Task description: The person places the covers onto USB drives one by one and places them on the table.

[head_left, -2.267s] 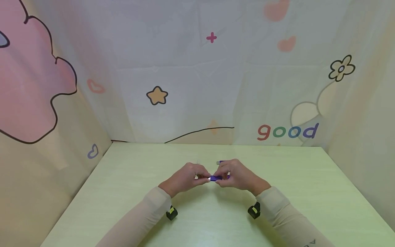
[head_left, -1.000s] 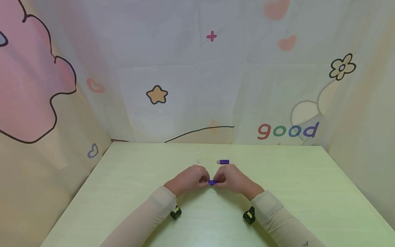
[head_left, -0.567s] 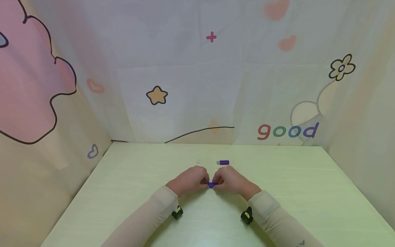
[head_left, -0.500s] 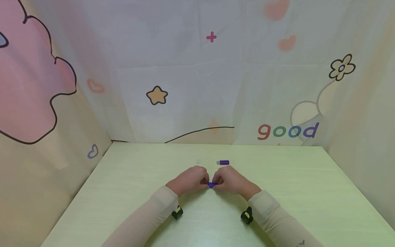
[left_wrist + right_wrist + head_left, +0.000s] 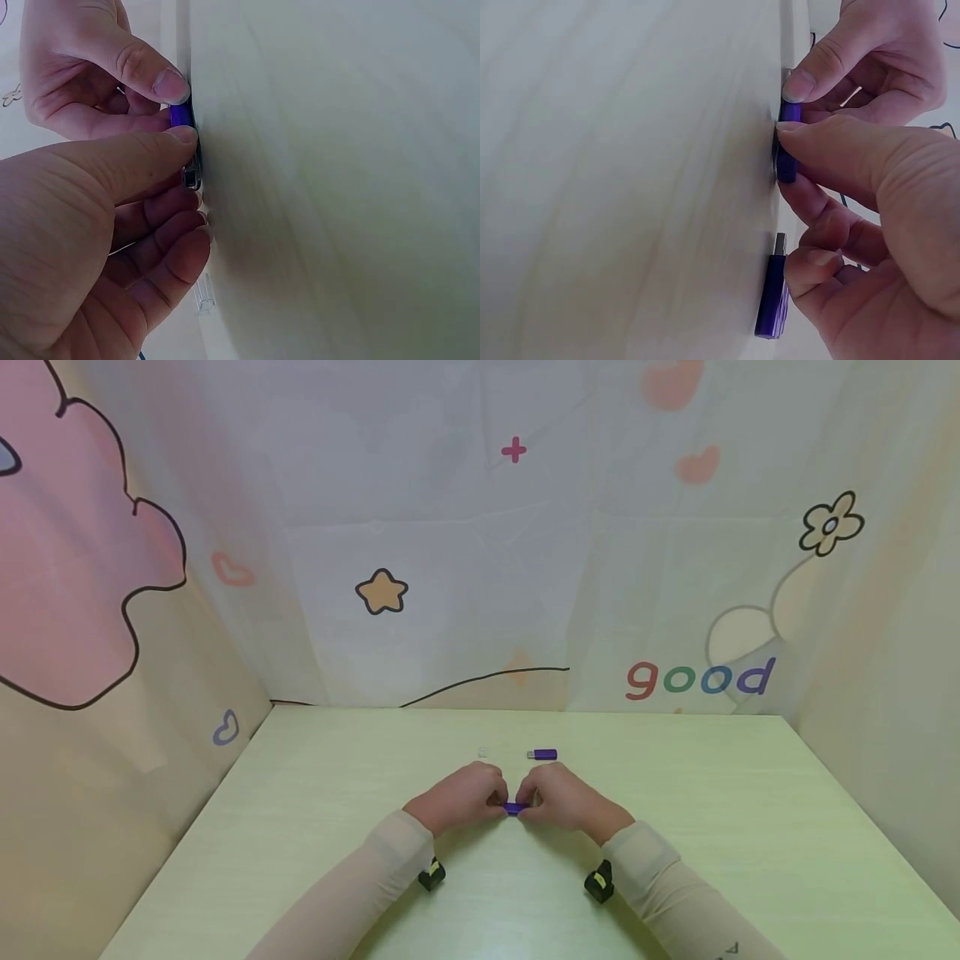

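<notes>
Held stick: a small, slim purple plastic USB stick with a metal plug, level between the two hands at the middle of the table; whether it touches the tabletop cannot be told.
Left hand: the left hand pinches the plug end between thumb and curled fingers — the metal end shows just past the thumb in the left wrist view.
Right hand: the right hand pinches the purple body from the other side, its remaining fingers loosely bent.
Spare stick: a second purple USB stick with a bare silver plug lies on the table just beyond the right hand, plug pointing left.
Cap: a small clear, colourless cap-like piece lies beyond the left hand, apart from the spare stick.
Table: a pale yellow-green tabletop with faint grain.
Wrists: beige long sleeves — a black device with a yellow label at each.
Backdrop: pale printed cloth, with an orange star and multicoloured "good" lettering.
</notes>
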Demonstrator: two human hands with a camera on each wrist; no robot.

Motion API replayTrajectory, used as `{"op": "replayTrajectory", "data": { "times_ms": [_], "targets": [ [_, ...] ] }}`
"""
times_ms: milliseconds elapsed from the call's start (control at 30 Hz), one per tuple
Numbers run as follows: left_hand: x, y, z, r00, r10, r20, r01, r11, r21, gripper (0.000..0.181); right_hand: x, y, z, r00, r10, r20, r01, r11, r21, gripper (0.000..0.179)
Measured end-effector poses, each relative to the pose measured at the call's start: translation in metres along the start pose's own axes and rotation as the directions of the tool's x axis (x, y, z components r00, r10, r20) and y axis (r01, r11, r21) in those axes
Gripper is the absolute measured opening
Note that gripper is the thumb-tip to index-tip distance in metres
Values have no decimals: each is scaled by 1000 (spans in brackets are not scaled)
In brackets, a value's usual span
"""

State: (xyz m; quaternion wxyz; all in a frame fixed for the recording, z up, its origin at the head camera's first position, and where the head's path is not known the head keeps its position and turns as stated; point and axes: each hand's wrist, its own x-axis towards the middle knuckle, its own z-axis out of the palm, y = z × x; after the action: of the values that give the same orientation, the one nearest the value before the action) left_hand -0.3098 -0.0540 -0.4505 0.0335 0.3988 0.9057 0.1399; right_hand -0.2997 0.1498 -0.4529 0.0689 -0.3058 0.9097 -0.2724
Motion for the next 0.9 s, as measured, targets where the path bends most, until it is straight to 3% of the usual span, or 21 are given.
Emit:
{"op": "replayTrajectory", "data": {
  "times_ms": [900],
  "targets": [
    [0,-1,-3,998,-53,45,55,997,-56,11,-4,-2,-2,999,36,-16,-36,999,0,14]
  ]
}}
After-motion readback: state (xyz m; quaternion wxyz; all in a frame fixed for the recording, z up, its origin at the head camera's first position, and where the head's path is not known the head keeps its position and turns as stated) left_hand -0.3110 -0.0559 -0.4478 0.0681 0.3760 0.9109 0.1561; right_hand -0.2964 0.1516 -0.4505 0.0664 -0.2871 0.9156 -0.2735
